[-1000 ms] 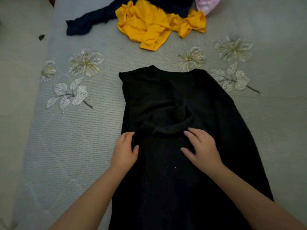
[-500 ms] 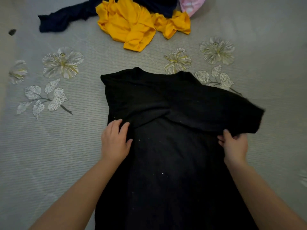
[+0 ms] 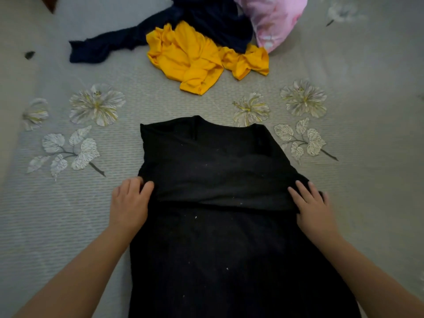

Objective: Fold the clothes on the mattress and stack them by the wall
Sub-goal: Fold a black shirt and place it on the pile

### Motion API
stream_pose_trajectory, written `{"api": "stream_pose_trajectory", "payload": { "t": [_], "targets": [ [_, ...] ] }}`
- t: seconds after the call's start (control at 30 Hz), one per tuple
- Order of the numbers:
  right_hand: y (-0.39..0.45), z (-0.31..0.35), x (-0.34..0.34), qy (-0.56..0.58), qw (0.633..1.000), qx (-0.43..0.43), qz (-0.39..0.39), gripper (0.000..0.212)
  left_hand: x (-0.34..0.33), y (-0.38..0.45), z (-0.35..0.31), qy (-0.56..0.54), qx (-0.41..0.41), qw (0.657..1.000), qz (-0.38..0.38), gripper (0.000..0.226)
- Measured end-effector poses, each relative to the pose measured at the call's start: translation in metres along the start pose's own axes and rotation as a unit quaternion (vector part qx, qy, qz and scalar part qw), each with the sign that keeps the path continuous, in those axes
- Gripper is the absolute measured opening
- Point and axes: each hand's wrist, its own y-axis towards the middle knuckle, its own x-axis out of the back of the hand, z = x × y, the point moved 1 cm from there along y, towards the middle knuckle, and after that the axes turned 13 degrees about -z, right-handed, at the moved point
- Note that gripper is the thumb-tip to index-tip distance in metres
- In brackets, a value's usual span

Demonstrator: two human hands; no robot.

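The left hand [image 3: 128,203] lies on the left edge of the black shirt [image 3: 218,237], palm down, fingers loosely bent with their tips at the end of a band of cloth folded across the chest; whether they pinch that cloth or only press on it cannot be told. The right hand [image 3: 314,207] lies flat on the opposite edge, fingers straight and spread, pressing the other end of the same band down. Both forearms reach in from the bottom of the view.

The black shirt is spread on the mattress [image 3: 57,214] with its neckline pointing away from the person and its lower part running out of view at the bottom. The folded band runs straight across from one hand to the other, and small pale specks of lint dot the cloth.

Farther away on the mattress lies a crumpled yellow garment [image 3: 192,58], well apart from the shirt. A dark navy garment [image 3: 119,44] lies just behind it, touching it, with one sleeve trailing to the left. A pink pillow [image 3: 273,19] sits beside them on the right. The mattress cover is grey, printed with pale flowers and leaves.
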Motion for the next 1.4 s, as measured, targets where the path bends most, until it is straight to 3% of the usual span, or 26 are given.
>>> {"api": "stream_pose_trajectory", "payload": {
  "t": [0.1, 0.13, 0.23, 0.27, 0.33, 0.4, 0.47, 0.5, 0.53, 0.57, 0.63, 0.7, 0.73, 0.83, 0.9, 1.03, 1.2, 1.4],
  "targets": [
    [-0.003, 0.020, 0.013, 0.055, 0.982, 0.073, -0.163, 0.056, -0.001, -0.012, 0.012, -0.010, 0.085, 0.996, 0.038, 0.035],
    [-0.007, 0.031, 0.016, 0.057, 0.980, 0.093, -0.169, 0.055, -0.002, -0.017, 0.017, -0.012, 0.121, 0.991, 0.059, 0.034],
    [-0.021, 0.059, 0.013, 0.008, 0.990, 0.136, -0.022, 0.059, -0.010, -0.029, 0.035, -0.009, 0.202, 0.960, 0.191, 0.048],
    [-0.024, 0.062, 0.005, -0.001, 0.991, 0.120, 0.059, 0.068, -0.011, -0.029, 0.041, -0.014, 0.205, 0.952, 0.226, 0.055],
    [-0.027, 0.061, -0.003, 0.028, 0.987, 0.087, 0.134, 0.067, -0.011, -0.021, 0.052, -0.021, 0.183, 0.945, 0.271, 0.059],
    [-0.023, 0.058, 0.004, 0.145, 0.985, 0.061, 0.071, 0.053, -0.006, -0.004, 0.056, -0.041, 0.158, 0.959, 0.232, 0.048],
    [-0.009, 0.047, 0.015, 0.232, 0.971, 0.009, -0.066, 0.041, -0.004, 0.015, 0.054, -0.085, 0.137, 0.978, 0.133, 0.042],
    [0.000, 0.039, 0.020, 0.243, 0.961, -0.021, -0.130, 0.035, -0.005, 0.026, 0.049, -0.108, 0.121, 0.982, 0.095, 0.042],
    [0.011, 0.032, 0.022, 0.244, 0.958, -0.047, -0.144, 0.032, -0.008, 0.039, 0.042, -0.120, 0.102, 0.984, 0.080, 0.043],
    [0.023, 0.026, 0.026, 0.241, 0.961, -0.084, -0.109, 0.036, -0.012, 0.051, 0.034, -0.122, 0.080, 0.986, 0.081, 0.046],
    [0.040, 0.014, 0.028, 0.262, 0.954, -0.141, 0.036, 0.046, -0.025, 0.073, 0.019, -0.097, 0.042, 0.987, 0.120, 0.056],
    [0.049, 0.009, 0.030, 0.282, 0.942, -0.139, 0.119, 0.026, -0.040, 0.089, 0.011, -0.034, 0.025, 0.986, 0.158, 0.059],
    [0.051, 0.008, 0.035, 0.268, 0.949, -0.112, 0.123, 0.008, -0.047, 0.094, 0.010, -0.007, 0.025, 0.985, 0.171, 0.058],
    [0.049, 0.007, 0.048, 0.246, 0.965, -0.019, 0.083, 0.044, -0.051, 0.102, 0.016, 0.058, -0.003, 0.986, 0.155, 0.040],
    [0.040, 0.013, 0.054, 0.304, 0.950, 0.035, 0.064, 0.048, -0.047, 0.102, 0.025, 0.043, -0.029, 0.992, 0.116, 0.029],
    [0.040, 0.037, 0.038, 0.368, 0.924, -0.017, 0.097, 0.006, -0.036, 0.096, 0.048, 0.034, -0.006, 0.990, 0.134, 0.018],
    [0.080, 0.037, 0.017, 0.219, 0.970, -0.104, 0.002, 0.025, -0.036, 0.099, 0.063, 0.109, 0.065, 0.979, 0.160, 0.021],
    [0.107, 0.026, 0.001, 0.127, 0.990, -0.062, -0.010, 0.022, -0.045, 0.104, 0.059, 0.136, 0.101, 0.978, 0.121, 0.022]
  ]
}}
